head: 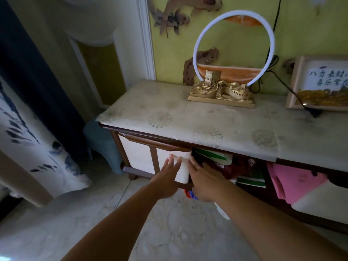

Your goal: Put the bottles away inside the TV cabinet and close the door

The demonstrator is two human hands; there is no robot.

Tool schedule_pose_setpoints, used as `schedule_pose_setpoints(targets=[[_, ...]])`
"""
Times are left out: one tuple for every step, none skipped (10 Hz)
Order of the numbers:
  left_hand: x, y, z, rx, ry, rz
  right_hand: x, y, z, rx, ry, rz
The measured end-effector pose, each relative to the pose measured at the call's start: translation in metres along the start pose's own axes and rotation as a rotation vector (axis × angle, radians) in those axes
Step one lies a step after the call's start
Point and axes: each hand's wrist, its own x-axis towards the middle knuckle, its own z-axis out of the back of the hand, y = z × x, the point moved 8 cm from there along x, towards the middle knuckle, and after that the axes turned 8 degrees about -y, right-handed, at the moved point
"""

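Note:
The TV cabinet (188, 117) has a white door (183, 172) with a brown frame, standing partly open beside a dark open compartment. My left hand (166, 178) lies flat on the door's front, fingers spread. My right hand (202, 182) rests at the door's right edge, fingers stretched up along it. Below my right hand, a bottle (190, 194) with a red and blue label lies on the floor, mostly hidden by the hand. A white piece (224, 211) shows under my right forearm; I cannot tell what it is.
The open compartment holds a green-and-white box (216, 157), a dark red bag (239, 166) and pink cloth (293, 181). On top stand a gold ring ornament (222, 91) and a framed picture (320, 85) with a black cable. A blue stool (101, 140) sits left of the cabinet.

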Motion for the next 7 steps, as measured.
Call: schedule_pose_setpoints(targets=[[0.006, -0.002, 0.003, -0.010, 0.019, 0.013, 0.011, -0.007, 0.001, -0.059, 0.041, -0.019], [0.011, -0.001, 0.002, -0.089, 0.038, 0.027, 0.021, -0.007, 0.005, -0.113, 0.046, -0.006], [0.010, 0.006, 0.002, -0.125, 0.015, 0.034, 0.025, -0.004, 0.004, -0.131, 0.073, -0.013], [0.010, 0.013, 0.008, -0.107, -0.020, 0.068, 0.024, -0.004, 0.004, -0.163, 0.060, -0.015], [0.010, 0.016, 0.025, -0.022, -0.028, 0.114, 0.016, 0.000, 0.013, -0.172, 0.033, -0.009], [0.002, 0.013, 0.047, 0.100, -0.061, 0.099, 0.003, 0.006, 0.032, -0.109, -0.027, -0.025], [-0.013, 0.004, 0.074, 0.197, -0.117, 0.040, -0.012, 0.011, 0.055, -0.038, -0.065, -0.002]])
